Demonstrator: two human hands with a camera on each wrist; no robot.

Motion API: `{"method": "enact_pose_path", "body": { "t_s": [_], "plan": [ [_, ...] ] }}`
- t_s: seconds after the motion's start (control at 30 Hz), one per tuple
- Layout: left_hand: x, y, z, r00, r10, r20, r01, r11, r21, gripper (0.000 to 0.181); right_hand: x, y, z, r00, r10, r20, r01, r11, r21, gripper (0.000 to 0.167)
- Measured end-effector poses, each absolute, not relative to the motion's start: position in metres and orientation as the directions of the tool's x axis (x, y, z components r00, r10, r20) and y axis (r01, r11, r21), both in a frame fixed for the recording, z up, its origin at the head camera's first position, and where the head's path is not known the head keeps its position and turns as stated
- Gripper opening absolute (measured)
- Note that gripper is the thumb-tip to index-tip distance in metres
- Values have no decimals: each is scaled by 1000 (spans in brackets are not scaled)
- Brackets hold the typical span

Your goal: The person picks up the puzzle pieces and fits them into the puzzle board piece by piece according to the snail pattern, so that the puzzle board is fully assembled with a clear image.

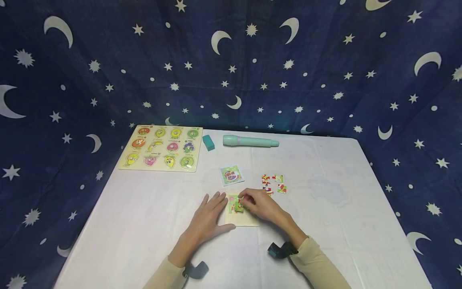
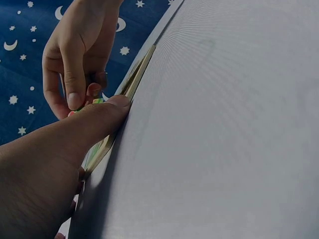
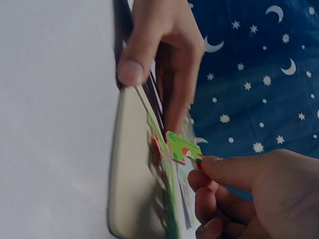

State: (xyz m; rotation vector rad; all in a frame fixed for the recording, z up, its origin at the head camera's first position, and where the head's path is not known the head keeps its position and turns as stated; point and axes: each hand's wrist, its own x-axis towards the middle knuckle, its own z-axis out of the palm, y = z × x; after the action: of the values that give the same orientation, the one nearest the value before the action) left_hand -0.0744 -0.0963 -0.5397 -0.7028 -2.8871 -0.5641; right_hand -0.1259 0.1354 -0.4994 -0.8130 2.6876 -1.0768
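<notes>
My right hand (image 1: 262,204) pinches a green and red jigsaw piece (image 3: 180,147) between thumb and fingertips, tilted just over a small wooden puzzle board (image 1: 243,220). A few pieces lie in the upper left part of the board's tray; the near part shows bare wood. My left hand (image 1: 205,220) rests at the board's left side with fingers extended and spread. Its thumb (image 2: 109,112) touches the board's near edge. Loose jigsaw pieces (image 1: 282,188) lie on the table beyond the right hand, partly hidden by it.
Beyond the board lies a square picture card (image 1: 232,175). Farther back are a large fruit peg puzzle (image 1: 162,149), a teal block (image 1: 208,143) and a mint-green pen-shaped tube (image 1: 250,141). A dark starry cloth (image 1: 231,60) hangs behind the white table (image 1: 144,224).
</notes>
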Motion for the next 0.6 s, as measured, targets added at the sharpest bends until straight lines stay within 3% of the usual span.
{"method": "enact_pose_path", "body": {
  "t_s": [0.4,0.6],
  "plan": [
    [-75,-96,-542,-888,417,194,460,824,331,88,-114,122,-511,-799,-602,13,-450,582,-677,7],
    [-74,-96,-541,-892,415,181,453,825,339,88,-111,119,-516,-783,-620,50,-508,591,-626,7]
  ]
}}
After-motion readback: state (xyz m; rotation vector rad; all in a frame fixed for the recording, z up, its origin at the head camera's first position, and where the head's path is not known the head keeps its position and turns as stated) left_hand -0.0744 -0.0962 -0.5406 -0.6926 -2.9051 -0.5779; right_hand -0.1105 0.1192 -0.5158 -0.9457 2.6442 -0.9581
